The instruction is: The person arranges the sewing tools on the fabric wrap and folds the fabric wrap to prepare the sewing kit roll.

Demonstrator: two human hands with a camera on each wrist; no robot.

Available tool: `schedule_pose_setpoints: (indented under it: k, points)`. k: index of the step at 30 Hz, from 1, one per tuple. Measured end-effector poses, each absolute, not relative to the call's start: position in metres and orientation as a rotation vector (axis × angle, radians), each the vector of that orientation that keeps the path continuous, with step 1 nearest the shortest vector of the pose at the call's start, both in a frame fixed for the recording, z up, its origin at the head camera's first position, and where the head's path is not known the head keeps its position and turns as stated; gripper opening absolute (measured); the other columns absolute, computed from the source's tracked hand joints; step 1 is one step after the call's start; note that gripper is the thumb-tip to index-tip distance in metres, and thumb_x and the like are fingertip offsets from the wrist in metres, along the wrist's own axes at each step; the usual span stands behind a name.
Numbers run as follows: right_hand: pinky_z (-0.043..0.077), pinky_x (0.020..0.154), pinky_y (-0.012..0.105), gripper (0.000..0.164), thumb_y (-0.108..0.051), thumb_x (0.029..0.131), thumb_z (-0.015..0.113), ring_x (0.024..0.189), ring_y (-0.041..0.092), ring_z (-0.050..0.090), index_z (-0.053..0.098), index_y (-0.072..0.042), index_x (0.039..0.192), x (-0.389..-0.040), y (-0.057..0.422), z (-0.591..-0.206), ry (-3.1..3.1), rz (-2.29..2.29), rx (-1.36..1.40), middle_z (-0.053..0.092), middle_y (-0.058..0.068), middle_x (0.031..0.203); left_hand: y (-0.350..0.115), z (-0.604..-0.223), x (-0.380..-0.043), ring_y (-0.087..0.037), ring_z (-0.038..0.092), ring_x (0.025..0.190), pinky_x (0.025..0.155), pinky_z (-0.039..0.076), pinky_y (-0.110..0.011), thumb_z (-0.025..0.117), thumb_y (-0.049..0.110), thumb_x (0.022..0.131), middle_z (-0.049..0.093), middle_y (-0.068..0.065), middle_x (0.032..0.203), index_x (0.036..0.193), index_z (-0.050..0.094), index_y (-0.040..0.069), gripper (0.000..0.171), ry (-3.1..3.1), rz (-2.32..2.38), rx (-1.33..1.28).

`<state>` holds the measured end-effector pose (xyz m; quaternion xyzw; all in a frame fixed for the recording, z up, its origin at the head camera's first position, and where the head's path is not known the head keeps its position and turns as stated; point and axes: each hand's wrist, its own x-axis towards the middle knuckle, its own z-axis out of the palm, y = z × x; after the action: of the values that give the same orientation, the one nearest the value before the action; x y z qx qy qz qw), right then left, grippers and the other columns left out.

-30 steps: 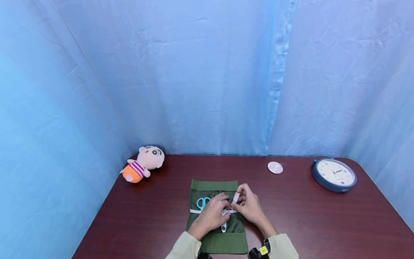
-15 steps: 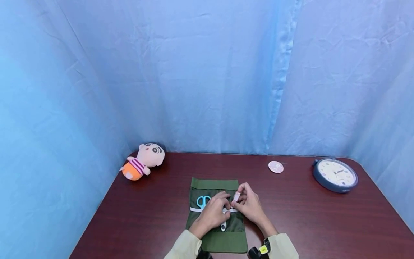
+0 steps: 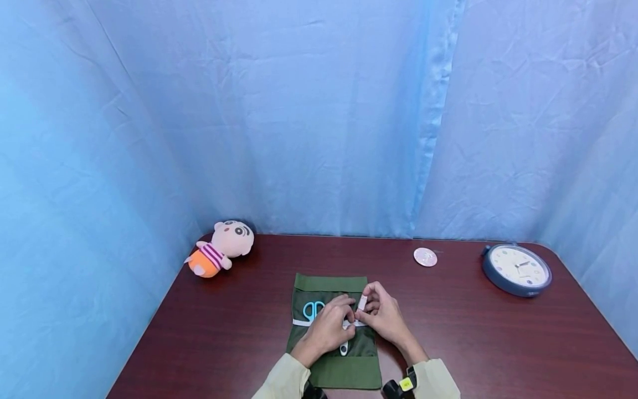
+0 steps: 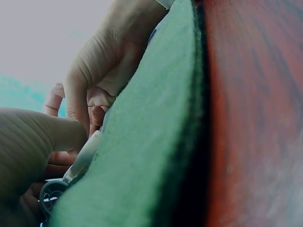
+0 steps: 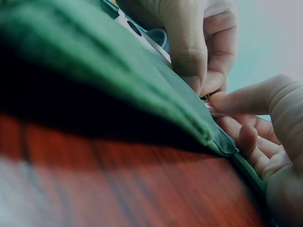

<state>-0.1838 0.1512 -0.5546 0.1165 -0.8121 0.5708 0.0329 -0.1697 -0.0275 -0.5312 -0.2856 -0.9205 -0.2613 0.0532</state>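
A green fabric tool pouch (image 3: 349, 372) lies flat on the table, a white elastic band (image 3: 301, 322) running across it. Blue-handled scissors (image 3: 309, 311) are tucked under the band at the left. A white handle with a dark oval (image 3: 344, 348) pokes out below my left hand (image 3: 326, 326); its other end is hidden. That hand's thumb and index finger appear to pinch the band near its right part. At the pouch's right edge, my right hand (image 3: 387, 317) pinches a small white-and-pink stick (image 3: 362, 303) between thumb and fingers. The stick's lower end is hidden by fingertips.
A plush doll (image 3: 216, 250) lies at the back left of the dark red table (image 3: 224, 332). Toward the back right are a pale round disc (image 3: 425, 257) and a blue-rimmed clock (image 3: 517, 270). Blue curtains (image 3: 319, 122) enclose the table's back and sides.
The stick and the right fingertips have shifted slightly left over the last half second. My left hand stays in place. The head view has moved a little.
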Motion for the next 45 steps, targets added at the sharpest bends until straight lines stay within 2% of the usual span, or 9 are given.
schedule_pose_setpoints:
  k: [6,12,27,35,37,45]
  points:
    - [0.052,0.062,0.017,0.043,0.005,0.075,0.081,0.069,-0.001,0.061,0.055,-0.004,0.108,-0.184,0.151,-0.554,-2.512,1.776,0.310,0.069,0.015,0.088,-0.027,-0.532,-0.170,-0.028,0.060,0.131,0.108,0.050,-0.032,0.074,0.008,0.081,0.070,-0.010,0.129,0.073,0.067,0.013,0.012,-2.809,-0.801,-0.857]
    - [0.052,0.064,0.017,0.038,0.004,0.078,0.079,0.071,0.000,0.061,0.058,-0.006,0.107,-0.183,0.151,-0.552,-2.515,1.789,0.281,0.068,0.014,0.090,-0.027,-0.533,-0.170,-0.029,0.060,0.131,0.107,0.051,-0.033,0.075,0.007,0.081,0.070,-0.010,0.129,0.073,0.067,0.013,0.013,-2.805,-0.802,-0.856]
    - [0.051,0.063,0.018,0.038,0.004,0.079,0.079,0.074,0.001,0.061,0.059,-0.004,0.110,-0.184,0.153,-0.553,-2.521,1.758,0.359,0.068,0.014,0.092,-0.028,-0.532,-0.170,-0.028,0.059,0.132,0.109,0.050,-0.033,0.074,0.009,0.082,0.069,-0.009,0.130,0.075,0.068,0.013,0.010,-2.819,-0.822,-0.844]
    - [0.053,0.066,0.018,0.034,0.010,0.081,0.074,0.075,0.006,0.063,0.058,0.007,0.111,-0.172,0.148,-0.521,-2.576,1.768,0.448,0.067,0.026,0.095,-0.029,-0.532,-0.171,-0.028,0.061,0.129,0.109,0.050,-0.035,0.075,0.009,0.079,0.069,-0.011,0.129,0.081,0.070,0.009,0.006,-2.763,-0.853,-0.875]
    - [0.054,0.066,0.018,0.035,0.010,0.081,0.073,0.075,0.007,0.064,0.057,0.007,0.112,-0.174,0.149,-0.526,-2.583,1.769,0.474,0.067,0.027,0.095,-0.029,-0.533,-0.171,-0.029,0.060,0.130,0.109,0.050,-0.036,0.076,0.009,0.079,0.069,-0.012,0.129,0.082,0.070,0.008,0.007,-2.761,-0.855,-0.870]
    - [0.052,0.067,0.017,0.037,0.000,0.082,0.078,0.077,0.001,0.061,0.061,-0.002,0.114,-0.184,0.153,-0.551,-2.592,1.768,0.414,0.069,0.017,0.097,-0.033,-0.528,-0.170,-0.032,0.050,0.141,0.113,0.047,-0.039,0.078,0.018,0.084,0.066,-0.012,0.135,0.084,0.072,0.012,0.009,-2.805,-0.857,-0.831]
